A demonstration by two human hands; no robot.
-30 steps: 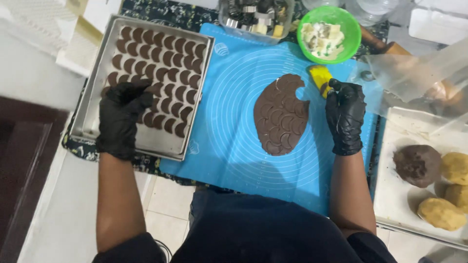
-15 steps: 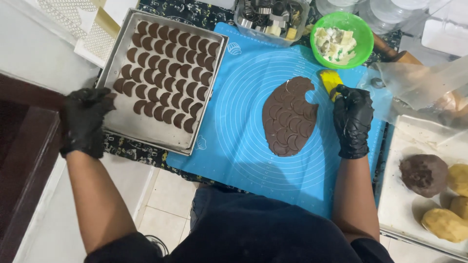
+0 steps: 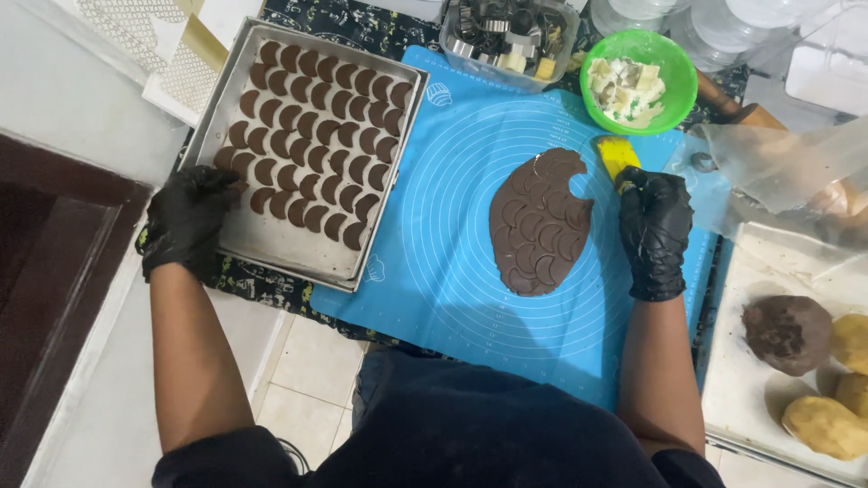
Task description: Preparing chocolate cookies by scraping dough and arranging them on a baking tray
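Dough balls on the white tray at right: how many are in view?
4: a dark chocolate dough ball at the left, and three yellow dough balls beside it at the frame edge; more may lie out of frame.

My glossy black gloves beside matt brown dough on a smooth blue silicone mat; dull metal tray, shiny green plastic bowl.

Your worktop is covered by a dark patterned cloth. On it, to the left, sits the metal baking tray; in the middle lies the blue silicone mat. At the far edge you have a clear box of metal cutters and a green bowl. To the right rests a white tray.
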